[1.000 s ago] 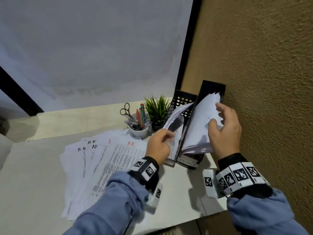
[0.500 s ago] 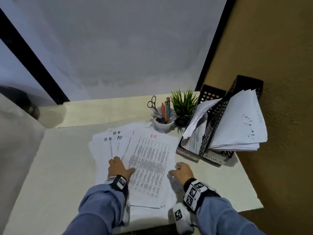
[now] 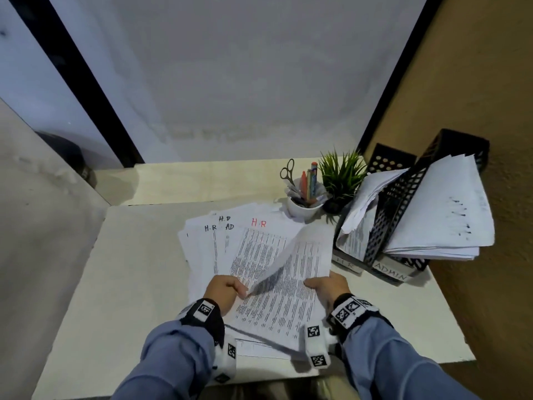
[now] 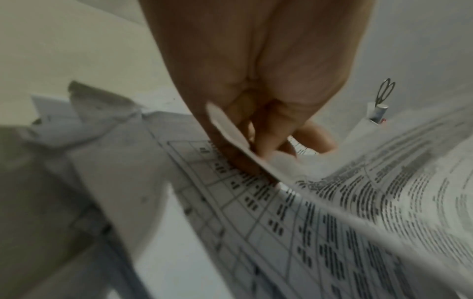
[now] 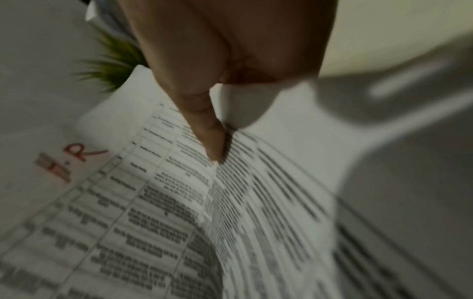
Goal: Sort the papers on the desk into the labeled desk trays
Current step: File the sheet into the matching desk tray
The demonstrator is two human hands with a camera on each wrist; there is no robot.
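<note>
A fanned pile of printed papers (image 3: 207, 249) lies on the white desk (image 3: 138, 284), some marked "H.R" or "AD". My left hand (image 3: 230, 288) pinches the near left edge of the top printed sheet (image 3: 297, 272), which curls up off the pile. In the left wrist view the sheet's edge (image 4: 230, 131) runs between thumb and fingers. My right hand (image 3: 324, 284) grips the sheet's right edge, its thumb (image 5: 212, 141) on top. Under it lies a sheet marked with a red H.R (image 3: 258, 222). Two black mesh trays, labelled HR (image 3: 347, 262) and ADMIN (image 3: 389, 275), stand at the right with papers in them.
A white cup (image 3: 302, 207) with scissors and pens stands behind the pile, next to a small potted plant (image 3: 341, 174). A brown wall (image 3: 476, 82) closes the right side just past the trays. The desk's front edge runs below my wrists.
One second ago both hands were at the trays on a paper bundle. They came back to the pile, rested on it, and now lift the top sheet by its near edges.
</note>
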